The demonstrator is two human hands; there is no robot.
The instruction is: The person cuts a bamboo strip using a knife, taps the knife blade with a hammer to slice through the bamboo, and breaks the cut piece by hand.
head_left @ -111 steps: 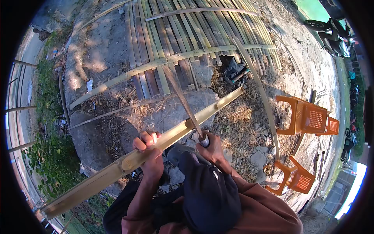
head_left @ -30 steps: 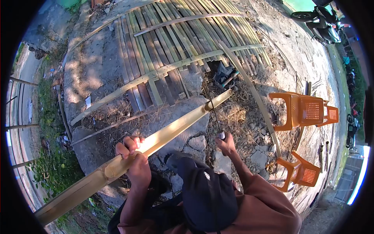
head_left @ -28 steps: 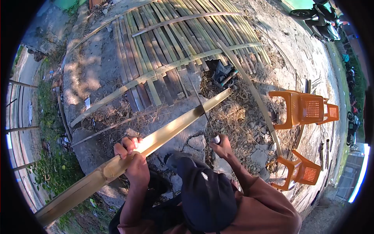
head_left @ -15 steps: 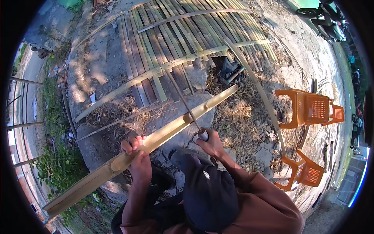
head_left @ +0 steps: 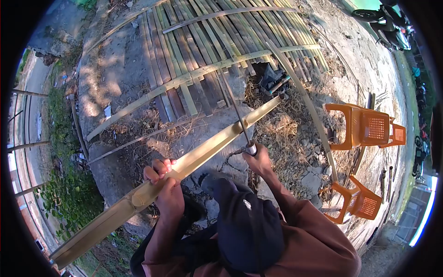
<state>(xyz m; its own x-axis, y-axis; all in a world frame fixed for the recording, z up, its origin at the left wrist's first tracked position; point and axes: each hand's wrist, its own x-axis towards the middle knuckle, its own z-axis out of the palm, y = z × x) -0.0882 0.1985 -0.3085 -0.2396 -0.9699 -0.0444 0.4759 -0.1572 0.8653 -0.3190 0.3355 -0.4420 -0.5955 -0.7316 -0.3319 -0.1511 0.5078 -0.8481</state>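
Note:
A long split bamboo pole [head_left: 203, 154] runs slantwise before me, its hollow side up with nodes across it. Around its edge, left of the middle, my left hand [head_left: 164, 177] is wrapped. My right hand [head_left: 258, 159] grips the handle of a long, narrow-bladed knife [head_left: 240, 115]. The blade lies across the pole beside the node towards its far end. Whether its edge cuts into the bamboo I cannot tell.
Ahead lies a panel of bamboo slats [head_left: 198, 51] with crosspieces. A long bamboo strip [head_left: 304, 101] curves down to the right. Orange plastic chairs [head_left: 360, 127] stand at right, with a motorcycle [head_left: 383, 25] beyond. Bamboo shavings [head_left: 281, 127] litter the ground; a leafy plant [head_left: 74, 198] grows at left.
My right hand and the knife have moved right along the pole, from short of the far node to beside it. My left hand keeps its hold on the bamboo.

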